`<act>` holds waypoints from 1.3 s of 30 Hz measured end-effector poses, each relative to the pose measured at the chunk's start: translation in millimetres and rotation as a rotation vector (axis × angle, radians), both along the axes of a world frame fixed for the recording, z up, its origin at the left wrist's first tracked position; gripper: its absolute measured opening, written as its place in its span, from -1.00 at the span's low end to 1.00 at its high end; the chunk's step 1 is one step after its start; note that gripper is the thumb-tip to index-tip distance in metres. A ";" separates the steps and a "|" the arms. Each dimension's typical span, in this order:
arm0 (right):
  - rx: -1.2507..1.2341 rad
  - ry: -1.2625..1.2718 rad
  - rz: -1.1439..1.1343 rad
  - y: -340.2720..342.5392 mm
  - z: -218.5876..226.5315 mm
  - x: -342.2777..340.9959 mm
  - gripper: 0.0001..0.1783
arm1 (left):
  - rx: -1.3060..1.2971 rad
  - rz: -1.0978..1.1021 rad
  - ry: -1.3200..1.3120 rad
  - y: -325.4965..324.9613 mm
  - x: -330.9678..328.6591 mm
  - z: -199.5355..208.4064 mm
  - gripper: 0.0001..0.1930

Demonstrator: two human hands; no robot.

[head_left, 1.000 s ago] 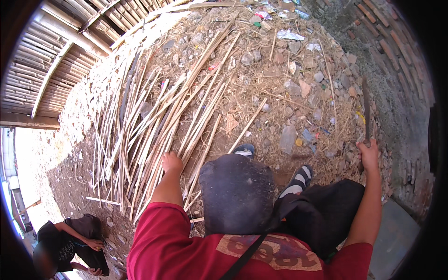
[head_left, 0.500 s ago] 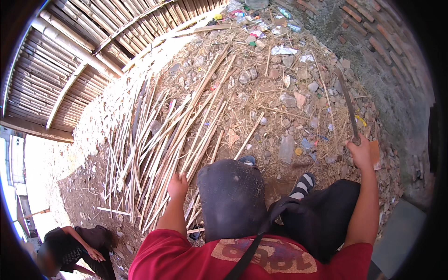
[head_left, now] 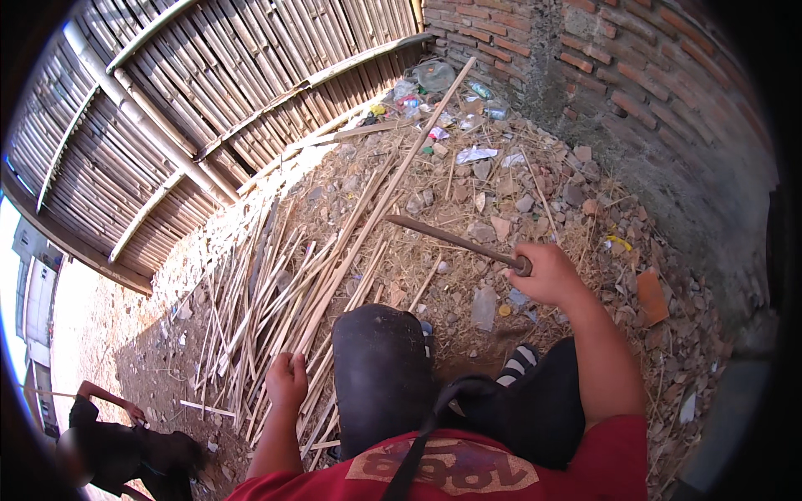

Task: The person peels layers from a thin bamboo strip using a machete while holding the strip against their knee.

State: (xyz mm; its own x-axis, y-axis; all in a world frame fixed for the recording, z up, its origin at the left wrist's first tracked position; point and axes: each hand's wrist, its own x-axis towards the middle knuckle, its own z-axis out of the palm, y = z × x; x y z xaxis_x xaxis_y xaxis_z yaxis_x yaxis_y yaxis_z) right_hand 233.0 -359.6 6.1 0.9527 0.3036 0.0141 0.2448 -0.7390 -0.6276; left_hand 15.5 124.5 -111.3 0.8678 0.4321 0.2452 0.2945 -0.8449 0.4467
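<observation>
The right hand (head_left: 545, 275) is clutching a knife (head_left: 455, 240), fingers closed, above littered ground (head_left: 461, 288), while the left hand (head_left: 286, 382), fingers curled, is gripping a long stick (head_left: 407, 167) over a pile of sticks (head_left: 263, 309).

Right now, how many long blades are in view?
1: the dark blade in the person's right hand, its tip pointing left toward the pale strips. Others could be hidden under those.

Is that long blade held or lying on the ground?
Held: the long blade juts leftward from the right hand, which is closed around its other end.
</observation>
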 end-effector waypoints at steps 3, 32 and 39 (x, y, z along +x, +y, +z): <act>0.022 -0.092 0.093 10.4 -15.7 -8.3 -0.70 | 0.035 -0.067 0.037 -40.2 -4.2 41.4 -0.68; -0.177 0.102 0.169 -3.1 -36.6 -36.1 -0.66 | 0.133 -0.292 0.161 -99.3 -42.3 56.7 -0.71; -0.058 0.012 0.068 -21.2 -67.8 -11.8 -0.64 | 0.128 -0.331 0.108 -93.4 -39.7 47.6 -0.73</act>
State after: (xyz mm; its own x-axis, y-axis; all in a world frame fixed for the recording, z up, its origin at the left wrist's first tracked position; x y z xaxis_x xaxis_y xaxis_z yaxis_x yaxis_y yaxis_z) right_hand 221.2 -380.7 -61.7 0.9299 0.3675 -0.0166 0.2884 -0.7563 -0.5872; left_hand -24.2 31.1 -63.8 0.9793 0.0957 0.1786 0.0357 -0.9492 0.3126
